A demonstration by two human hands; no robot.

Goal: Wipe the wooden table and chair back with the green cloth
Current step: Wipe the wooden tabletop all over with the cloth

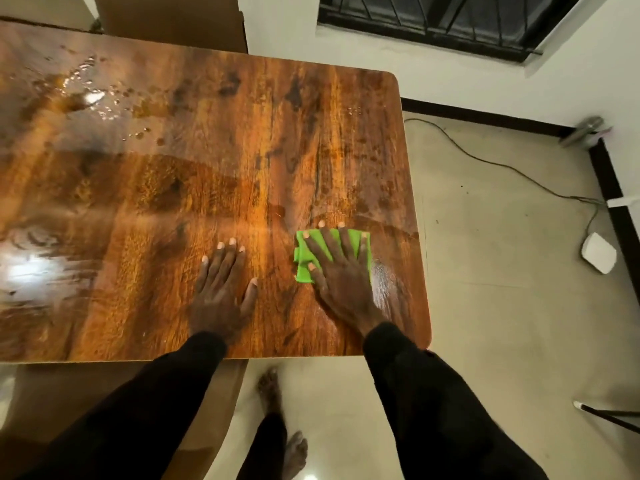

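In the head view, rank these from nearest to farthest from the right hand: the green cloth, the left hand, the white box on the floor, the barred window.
1. green cloth: directly under the right hand.
2. left hand: flat on the table, to its left.
3. white box: on the floor, to the right.
4. barred window: top, on the far wall.

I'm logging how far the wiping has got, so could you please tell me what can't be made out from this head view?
- Green cloth: mostly covered by the right hand pressing flat on it.
- Wooden table: its left part runs off the frame edge.
- Chair back: only a brown panel shows beyond the table; what it is stays unclear.
- Wet patches: glare hides their extent.
- Left hand: flat on the table, nothing hidden.
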